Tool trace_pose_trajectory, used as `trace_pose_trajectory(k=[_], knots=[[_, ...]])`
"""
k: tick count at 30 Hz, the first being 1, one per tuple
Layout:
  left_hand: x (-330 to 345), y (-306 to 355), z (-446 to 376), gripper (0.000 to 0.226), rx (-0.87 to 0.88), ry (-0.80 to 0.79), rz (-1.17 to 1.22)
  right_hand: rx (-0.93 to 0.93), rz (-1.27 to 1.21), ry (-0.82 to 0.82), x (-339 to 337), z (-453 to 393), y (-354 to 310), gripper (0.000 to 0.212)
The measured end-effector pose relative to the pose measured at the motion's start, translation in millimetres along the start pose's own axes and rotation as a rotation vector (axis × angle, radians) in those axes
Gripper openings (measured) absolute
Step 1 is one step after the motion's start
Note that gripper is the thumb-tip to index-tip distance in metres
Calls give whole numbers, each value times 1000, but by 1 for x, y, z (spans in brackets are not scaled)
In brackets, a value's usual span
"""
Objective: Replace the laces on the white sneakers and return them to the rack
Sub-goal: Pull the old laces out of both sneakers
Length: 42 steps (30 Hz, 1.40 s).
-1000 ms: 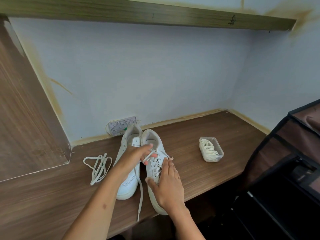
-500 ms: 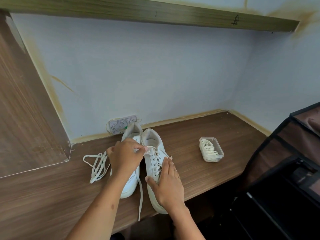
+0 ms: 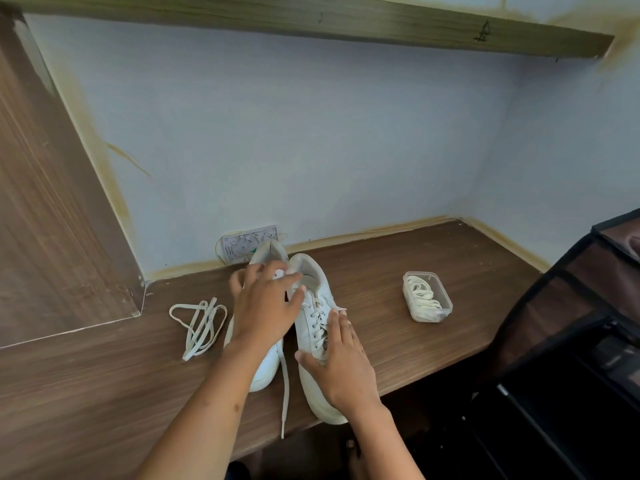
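While right hand (image 3: pixel 341 362) lies flat, fingers straight, pinning right sneaker (image 3: pixel 313 327) mid-desk, left hand (image 3: pixel 266 306) hovers, fingers spread, grasping nothing: pinch lace (image 3: pixel 284 386) end, pull slack evenly.

No readable text — dark scrawl on shelf edge (image 3: pixel 482 32) illegible; print on socket plate (image 3: pixel 247 243) too small to read.

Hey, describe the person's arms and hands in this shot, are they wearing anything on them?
Both forearms are bare as far as the frame shows: no sleeves, gloves or watch. The left hand and right hand show no rings or bracelets that I can make out. The left forearm bears two small dark marks.
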State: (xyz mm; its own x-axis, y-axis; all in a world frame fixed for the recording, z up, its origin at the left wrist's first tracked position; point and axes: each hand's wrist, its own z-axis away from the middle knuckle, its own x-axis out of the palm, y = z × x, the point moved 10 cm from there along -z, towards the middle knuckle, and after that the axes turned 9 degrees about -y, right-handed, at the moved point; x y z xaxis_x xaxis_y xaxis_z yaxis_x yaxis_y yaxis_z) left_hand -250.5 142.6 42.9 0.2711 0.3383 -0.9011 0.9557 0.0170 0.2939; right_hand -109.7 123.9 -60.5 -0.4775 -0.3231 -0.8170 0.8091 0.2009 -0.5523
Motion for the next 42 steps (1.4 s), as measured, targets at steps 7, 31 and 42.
trace_pose_trajectory(k=[7, 31, 42], knots=[[24, 17, -2, 31, 18, -96, 11, 71, 95, -58, -28, 3, 26, 74], [-14, -46, 4, 23, -352, -58, 62, 66, 59, 89, -52, 4, 48, 69], [48, 19, -21, 36, -30, -310, -156, 69, -17, 146, -52, 8, 49, 68]])
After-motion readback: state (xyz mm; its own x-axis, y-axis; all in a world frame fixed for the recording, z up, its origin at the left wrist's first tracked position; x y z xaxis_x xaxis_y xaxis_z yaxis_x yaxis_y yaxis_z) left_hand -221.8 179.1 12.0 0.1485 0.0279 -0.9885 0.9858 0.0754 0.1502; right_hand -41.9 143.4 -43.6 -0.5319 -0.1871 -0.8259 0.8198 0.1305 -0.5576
